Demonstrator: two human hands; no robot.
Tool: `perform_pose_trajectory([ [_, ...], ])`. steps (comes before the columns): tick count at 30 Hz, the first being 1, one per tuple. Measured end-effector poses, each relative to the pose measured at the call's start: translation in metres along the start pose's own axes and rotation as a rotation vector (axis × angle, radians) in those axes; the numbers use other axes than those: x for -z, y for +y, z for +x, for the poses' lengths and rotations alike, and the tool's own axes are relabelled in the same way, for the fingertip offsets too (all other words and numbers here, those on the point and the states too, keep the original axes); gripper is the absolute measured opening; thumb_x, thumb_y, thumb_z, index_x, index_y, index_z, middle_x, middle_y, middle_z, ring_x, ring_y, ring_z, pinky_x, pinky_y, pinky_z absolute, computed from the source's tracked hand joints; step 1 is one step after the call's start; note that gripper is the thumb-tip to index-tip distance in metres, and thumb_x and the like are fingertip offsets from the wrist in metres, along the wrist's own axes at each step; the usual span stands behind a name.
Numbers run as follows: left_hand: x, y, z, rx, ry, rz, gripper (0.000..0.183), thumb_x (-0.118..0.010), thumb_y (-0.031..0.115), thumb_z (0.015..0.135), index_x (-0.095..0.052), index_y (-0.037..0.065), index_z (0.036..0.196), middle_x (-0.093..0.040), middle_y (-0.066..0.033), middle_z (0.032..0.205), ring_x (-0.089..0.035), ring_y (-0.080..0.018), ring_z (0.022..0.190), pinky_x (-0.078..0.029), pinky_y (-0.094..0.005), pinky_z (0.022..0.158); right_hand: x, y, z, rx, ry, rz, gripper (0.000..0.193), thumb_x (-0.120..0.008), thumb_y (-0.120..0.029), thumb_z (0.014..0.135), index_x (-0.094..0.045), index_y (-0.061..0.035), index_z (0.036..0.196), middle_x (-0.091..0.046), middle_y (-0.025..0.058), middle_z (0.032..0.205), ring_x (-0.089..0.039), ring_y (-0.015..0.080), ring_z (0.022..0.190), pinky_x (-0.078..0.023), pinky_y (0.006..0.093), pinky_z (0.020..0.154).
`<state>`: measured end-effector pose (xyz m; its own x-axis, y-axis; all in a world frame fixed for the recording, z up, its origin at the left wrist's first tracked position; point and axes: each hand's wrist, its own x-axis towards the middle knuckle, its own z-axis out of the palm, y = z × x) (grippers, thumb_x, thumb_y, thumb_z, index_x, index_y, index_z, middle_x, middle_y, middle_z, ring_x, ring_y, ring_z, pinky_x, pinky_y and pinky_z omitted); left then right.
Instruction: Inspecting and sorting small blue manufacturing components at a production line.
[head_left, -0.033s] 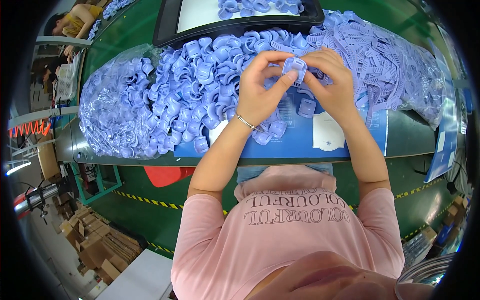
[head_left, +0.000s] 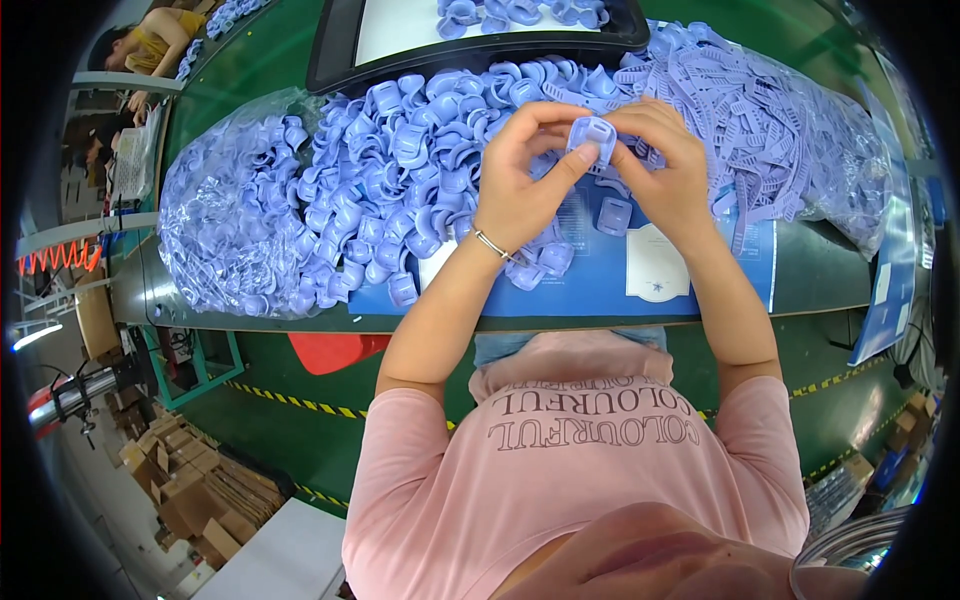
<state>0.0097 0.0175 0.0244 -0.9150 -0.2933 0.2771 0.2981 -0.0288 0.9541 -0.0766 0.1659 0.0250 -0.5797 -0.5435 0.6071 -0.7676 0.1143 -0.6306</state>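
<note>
In front of me, above the table, both hands hold a small lavender curved plastic piece (head_left: 592, 130) with a rectangular slot. My left hand (head_left: 520, 170) is closed on it, thumb against its lower face and fingers behind. My right hand (head_left: 662, 160) pinches the right side, its other fingers curled. Whether a strap is joined to the piece is hidden by my fingers. Below my hands another curved piece (head_left: 613, 215) lies apart on the blue sheet (head_left: 590, 285). To the left spreads a heap of curved pieces (head_left: 410, 145); to the right, a pile of slotted lavender straps (head_left: 750, 120).
At the far side stands a black-rimmed tray (head_left: 480, 48) with several lavender pieces inside. A clear plastic bag (head_left: 215, 225) of pieces sits at the left. A blue panel (head_left: 880, 290) rises by the right edge. Another person (head_left: 160, 40) sits at the far left.
The held piece and my fingertips have shifted very slightly to the right. Its tilt differs a little; everything else stays put.
</note>
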Motion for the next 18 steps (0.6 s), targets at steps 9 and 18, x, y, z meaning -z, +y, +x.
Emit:
perform_pose_trajectory([
  [9,-0.005,0.005,-0.008,0.078,-0.152,-0.237,0.021,-0.061,0.003,0.086,-0.056,0.002,0.106,-0.058,-0.0072,0.105,-0.057,-0.0162,0.101,-0.041,-0.0273,0.090,0.004,0.008,0.001,-0.349,-0.001,0.322,0.009,-0.056,-0.003,0.085,-0.061,0.0003,0.091,-0.062,0.0047,0.091,-0.057,0.0148,0.080,-0.043,0.0260,0.074],
  [18,0.008,0.004,0.000,-0.363,-0.248,0.858,0.020,-0.056,0.009,0.086,-0.059,0.017,0.104,-0.063,0.0007,0.108,-0.043,-0.0238,0.125,-0.006,-0.0555,0.105,0.008,0.015,0.001,-0.444,-0.219,0.737,0.031,-0.061,-0.024,0.089,-0.053,-0.0023,0.111,-0.057,0.0138,0.116,-0.052,0.0199,0.109,-0.037,0.0362,0.101],
])
